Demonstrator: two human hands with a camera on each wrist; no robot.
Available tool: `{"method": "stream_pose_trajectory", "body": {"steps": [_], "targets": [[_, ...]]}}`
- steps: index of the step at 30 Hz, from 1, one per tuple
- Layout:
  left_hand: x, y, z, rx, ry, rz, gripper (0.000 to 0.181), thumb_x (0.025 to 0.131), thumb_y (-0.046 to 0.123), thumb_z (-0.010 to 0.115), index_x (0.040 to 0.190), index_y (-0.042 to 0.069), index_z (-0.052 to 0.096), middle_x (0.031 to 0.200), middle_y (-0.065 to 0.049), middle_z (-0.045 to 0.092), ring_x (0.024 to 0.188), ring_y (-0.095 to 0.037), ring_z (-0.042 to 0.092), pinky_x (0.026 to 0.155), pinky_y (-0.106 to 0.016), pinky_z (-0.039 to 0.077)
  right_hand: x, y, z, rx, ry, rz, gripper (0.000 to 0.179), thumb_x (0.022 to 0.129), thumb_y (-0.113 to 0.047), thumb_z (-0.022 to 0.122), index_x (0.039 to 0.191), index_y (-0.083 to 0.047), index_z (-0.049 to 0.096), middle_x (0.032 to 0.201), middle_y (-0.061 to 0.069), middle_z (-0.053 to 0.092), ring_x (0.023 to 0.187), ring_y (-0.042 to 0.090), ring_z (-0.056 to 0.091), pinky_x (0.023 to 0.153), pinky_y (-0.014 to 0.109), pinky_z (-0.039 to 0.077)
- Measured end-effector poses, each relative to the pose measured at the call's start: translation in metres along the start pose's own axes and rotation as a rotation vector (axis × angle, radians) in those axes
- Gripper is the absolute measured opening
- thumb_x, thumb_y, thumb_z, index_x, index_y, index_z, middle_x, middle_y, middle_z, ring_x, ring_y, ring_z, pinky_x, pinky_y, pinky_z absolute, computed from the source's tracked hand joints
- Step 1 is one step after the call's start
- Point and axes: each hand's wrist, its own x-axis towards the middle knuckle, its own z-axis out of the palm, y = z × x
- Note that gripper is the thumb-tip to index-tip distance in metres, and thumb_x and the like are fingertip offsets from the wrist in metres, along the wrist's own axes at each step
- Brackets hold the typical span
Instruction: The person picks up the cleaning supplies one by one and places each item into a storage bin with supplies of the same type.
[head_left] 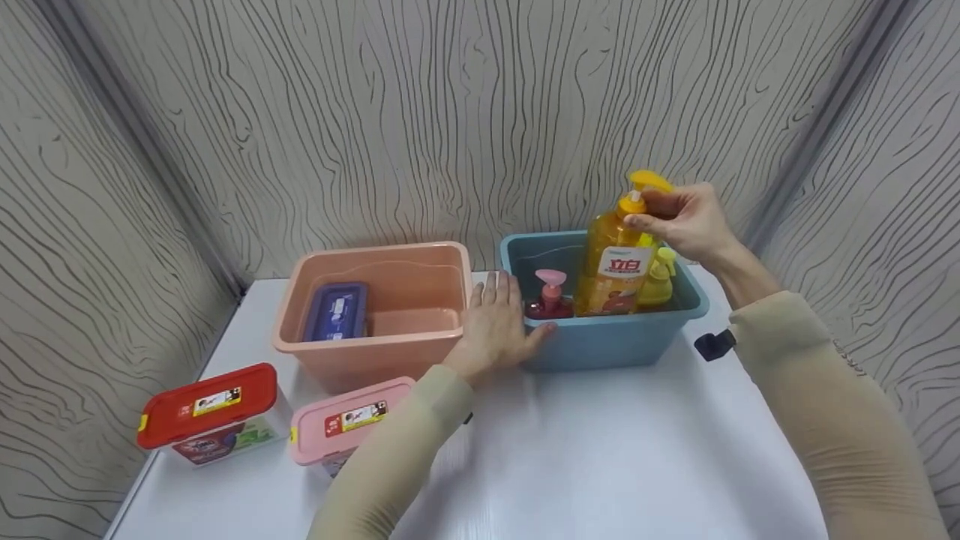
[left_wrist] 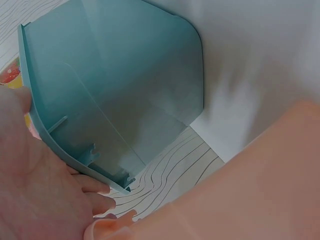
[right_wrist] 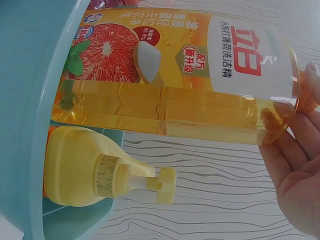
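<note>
My right hand (head_left: 691, 219) grips a large pump bottle of amber dish soap (head_left: 616, 259) by its neck, just under the yellow pump head. The bottle's lower end is inside the blue bin (head_left: 600, 345), and it leans slightly. My left hand (head_left: 495, 322) lies with straight fingers between the two bins, its thumb over the blue bin's front rim. In the left wrist view, its palm is against the blue rim (left_wrist: 37, 120). Inside the blue bin, a pink-topped pump bottle (head_left: 551, 296) stands left of the amber one and a yellow pump bottle (right_wrist: 82, 167) stands right.
Left of my left hand is a peach bin (head_left: 390, 360) holding a dark blue box (head_left: 337, 311). In front of it on the white table (head_left: 600, 450) are a red-lidded tub (head_left: 214, 409) and a pink-lidded tub (head_left: 349, 420), the latter partly behind my left sleeve. A patterned wall (head_left: 450, 112) rises behind.
</note>
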Motion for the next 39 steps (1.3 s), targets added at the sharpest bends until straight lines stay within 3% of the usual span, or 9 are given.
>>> {"method": "stream_pose_trajectory", "body": {"steps": [20,29,39], "targets": [[-0.001,0.002,0.0,-0.025,-0.001,-0.001,0.113,0.106,0.086,0.031,0.179,0.001,0.017,0.189,-0.019,0.018,0.178,-0.037,0.018,0.146,-0.054,0.017,-0.006,0.012,0.007,-0.011,-0.028,0.04,0.045,0.103,-0.015,0.083,0.14,0.008,0.072,0.111,-0.018,0.084,0.101,-0.007,0.08,0.091,0.014,0.064],[-0.002,0.001,-0.001,-0.034,0.019,0.001,0.112,0.106,0.084,0.034,0.178,0.0,0.021,0.188,-0.021,0.023,0.177,-0.038,0.022,0.146,-0.054,0.02,-0.009,0.017,0.012,-0.025,-0.023,0.044,0.045,0.102,-0.014,0.084,0.141,0.005,0.072,0.129,0.007,0.085,0.103,-0.008,0.079,0.092,0.015,0.064],[-0.001,0.001,-0.001,-0.046,0.018,-0.01,0.113,0.105,0.085,0.036,0.178,0.001,0.021,0.188,-0.02,0.023,0.178,-0.037,0.022,0.146,-0.053,0.02,-0.011,0.023,0.022,-0.06,-0.013,0.019,0.039,0.103,-0.01,0.082,0.136,0.009,0.073,0.133,0.029,0.079,0.1,-0.01,0.078,0.091,0.012,0.062]]}}
